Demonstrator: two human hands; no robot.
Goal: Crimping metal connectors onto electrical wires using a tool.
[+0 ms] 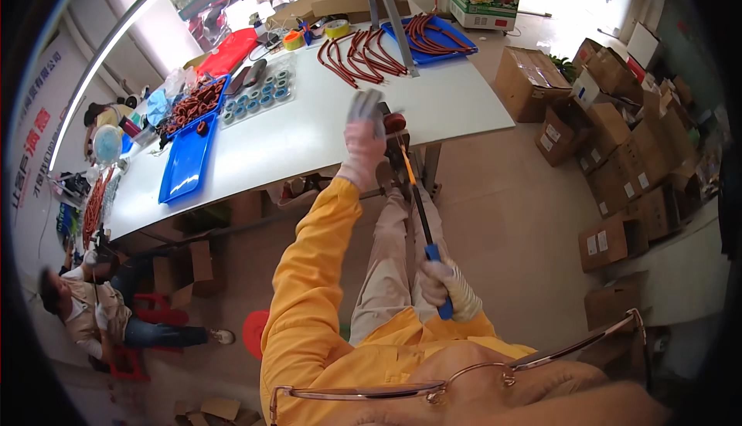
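Observation:
My left hand (365, 136), in a pale glove with grey fingers, reaches to the table's front edge. Its fingers look stretched out beside a dark vise-like block (396, 142), and whether they touch it is unclear. A round red piece (394, 122) sits at the top of that block. Lower down, my right hand (450, 288), also gloved, is closed around the blue handle of a long tool (421, 208). The tool has a black shaft and an orange section towards the block. Its far end is hard to make out.
On the white table (309, 128) lie dark red cables (363, 55), a blue tray of cables (437, 40), another blue tray (188, 159) and round blue-grey parts (263, 98). Cardboard boxes (529, 82) crowd the right side. At lower left, another person (100, 306) sits working.

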